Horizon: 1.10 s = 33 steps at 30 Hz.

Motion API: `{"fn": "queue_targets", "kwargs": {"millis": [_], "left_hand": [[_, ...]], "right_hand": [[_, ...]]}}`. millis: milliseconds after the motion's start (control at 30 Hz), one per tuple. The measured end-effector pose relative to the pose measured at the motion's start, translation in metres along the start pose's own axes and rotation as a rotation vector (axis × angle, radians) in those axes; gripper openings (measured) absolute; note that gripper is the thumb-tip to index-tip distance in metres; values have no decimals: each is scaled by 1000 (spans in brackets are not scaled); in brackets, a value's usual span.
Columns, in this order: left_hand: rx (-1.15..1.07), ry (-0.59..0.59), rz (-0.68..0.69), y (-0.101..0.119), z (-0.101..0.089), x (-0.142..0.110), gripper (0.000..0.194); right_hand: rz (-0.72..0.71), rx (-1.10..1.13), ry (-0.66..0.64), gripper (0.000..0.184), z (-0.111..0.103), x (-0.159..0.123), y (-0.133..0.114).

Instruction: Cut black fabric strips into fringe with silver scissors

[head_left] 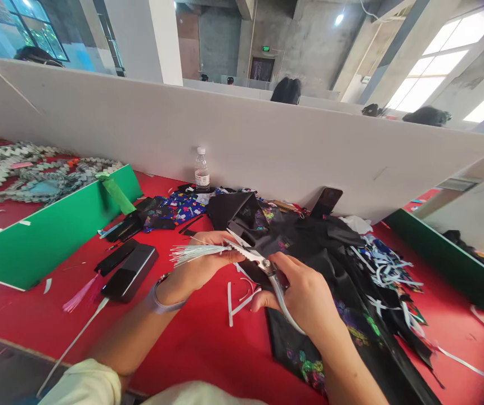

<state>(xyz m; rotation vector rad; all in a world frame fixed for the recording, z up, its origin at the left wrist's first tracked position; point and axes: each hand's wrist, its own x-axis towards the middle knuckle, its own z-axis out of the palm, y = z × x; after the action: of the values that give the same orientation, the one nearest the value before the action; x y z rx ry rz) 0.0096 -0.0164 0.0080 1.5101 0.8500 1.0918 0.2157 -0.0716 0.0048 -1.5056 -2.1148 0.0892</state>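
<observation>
My left hand (208, 263) is closed around a bundle of thin white strips (191, 253), whose loose ends fan out to the left. In my right hand (305, 287) are metal scissors (263, 264), with the fingers wrapped round the handles. The blades point up and to the left, parted, and reach over the bundle at my left fingertips. Black fabric (309, 247) with colourful printed patterns lies under and beyond my right hand. A few cut white strips (231, 304) rest on the red tabletop (191, 349) below my hands.
To the left, a black power bank (131, 273) has a white cable attached. A green divider (56, 236) stands behind it. Beyond my hands are a plastic bottle (202, 171) and a phone (327, 201) leaning on the white partition (242, 135). Fabric scraps (385, 267) pile up right.
</observation>
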Motion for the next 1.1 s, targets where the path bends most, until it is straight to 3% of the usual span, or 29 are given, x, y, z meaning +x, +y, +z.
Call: {"fn": "queue_targets", "kwargs": {"millis": [700, 800, 967, 1100], "left_hand": [[-13, 14, 2, 3, -5, 0, 10], [-24, 37, -14, 2, -8, 0, 8], [-92, 140, -65, 2, -12, 1, 13], [-288, 189, -118, 3, -13, 2, 20]], "right_hand": [[-3, 73, 44, 57, 5, 3, 1], [51, 195, -16, 62, 5, 3, 1], [148, 579, -199, 72, 1, 7, 10], [178, 569, -236, 72, 0, 10, 16]]}}
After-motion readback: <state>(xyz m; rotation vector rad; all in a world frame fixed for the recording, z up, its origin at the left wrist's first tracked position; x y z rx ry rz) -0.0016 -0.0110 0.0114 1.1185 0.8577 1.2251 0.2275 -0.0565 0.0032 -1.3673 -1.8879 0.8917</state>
